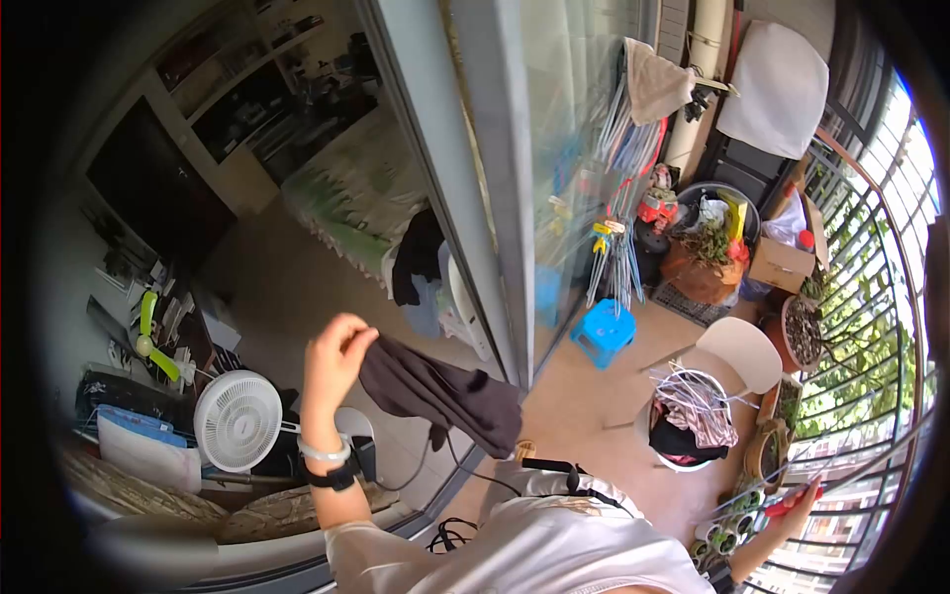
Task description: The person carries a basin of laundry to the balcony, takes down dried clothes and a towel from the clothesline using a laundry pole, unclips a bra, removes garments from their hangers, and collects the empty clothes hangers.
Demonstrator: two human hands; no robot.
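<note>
Hands were spread well apart: left hand (338, 351) pinched one end of a dark cloth (435, 391), right hand (804, 503) gripped a red object (787, 502) beside the railing (896, 262). Blue stool (604, 334) stood at the balcony floor's (564, 426) edge, near the door frame (500, 198). Cloth hung in the air, long axis slanting down toward the right-hand side. White bucket (683, 466) contained hangers (693, 386) and black and striped fabric (698, 416).

Daylight enters past the curved, dark metal railing (899, 249) on my right, glaring white; indoors, my left is dim, fisheye edges fading black.
</note>
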